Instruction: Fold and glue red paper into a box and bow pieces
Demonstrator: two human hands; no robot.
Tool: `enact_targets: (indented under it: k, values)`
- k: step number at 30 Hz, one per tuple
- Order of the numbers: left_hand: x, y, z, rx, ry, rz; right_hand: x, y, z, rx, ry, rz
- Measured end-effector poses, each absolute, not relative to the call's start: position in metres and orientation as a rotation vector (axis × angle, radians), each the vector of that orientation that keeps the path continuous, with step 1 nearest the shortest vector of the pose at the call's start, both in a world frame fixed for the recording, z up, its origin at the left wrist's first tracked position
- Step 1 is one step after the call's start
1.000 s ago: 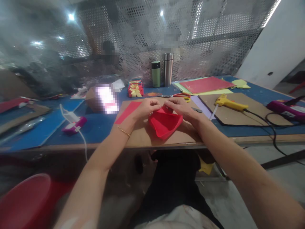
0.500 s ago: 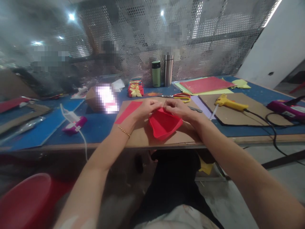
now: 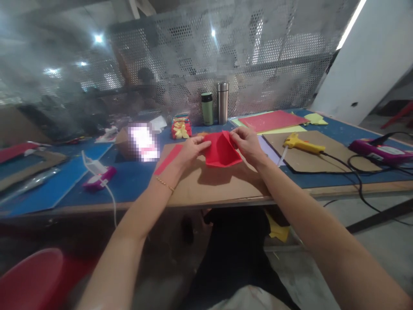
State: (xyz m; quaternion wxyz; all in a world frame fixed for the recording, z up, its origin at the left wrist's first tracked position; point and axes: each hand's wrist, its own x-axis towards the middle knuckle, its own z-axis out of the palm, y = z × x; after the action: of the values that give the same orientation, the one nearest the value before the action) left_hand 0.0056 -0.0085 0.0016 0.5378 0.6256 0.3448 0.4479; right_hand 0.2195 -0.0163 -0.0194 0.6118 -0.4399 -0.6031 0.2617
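Between my hands a red felt piece [image 3: 222, 153], folded into an open box-like shape, is held up over a brown cardboard sheet [image 3: 209, 189]. My left hand [image 3: 192, 150] pinches its left edge, thumb on the near face. At its upper right corner my right hand [image 3: 244, 140] grips the felt between thumb and fingers. A flat red strip [image 3: 168, 159] lies on the cardboard, partly covered by my left wrist. Beyond my hands stands a small red box with a yellow bow [image 3: 181, 128].
A yellow glue gun [image 3: 303, 144] rests on cardboard [image 3: 335, 161] at the right, its cord running off the table edge. Red sheets [image 3: 274, 120], a green tumbler [image 3: 207, 110] and a steel flask [image 3: 222, 103] stand behind. At left are a lit phone [image 3: 144, 142] and a purple power strip [image 3: 100, 177].
The felt piece has been lifted and turned, so more of its outside faces me. My hands have moved apart to its left edge and upper right corner.
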Motion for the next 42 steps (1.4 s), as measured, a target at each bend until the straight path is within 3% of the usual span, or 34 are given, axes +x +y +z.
enact_targets:
  k: [5,42]
  values:
    - [0.007,-0.009,-0.002,1.623,0.942,1.204,0.217,-0.017,-0.021,-1.011,-1.403,0.671]
    - [0.005,0.0,-0.003,1.771,0.976,1.164,0.221,-0.018,-0.019,-0.912,-1.381,0.848]
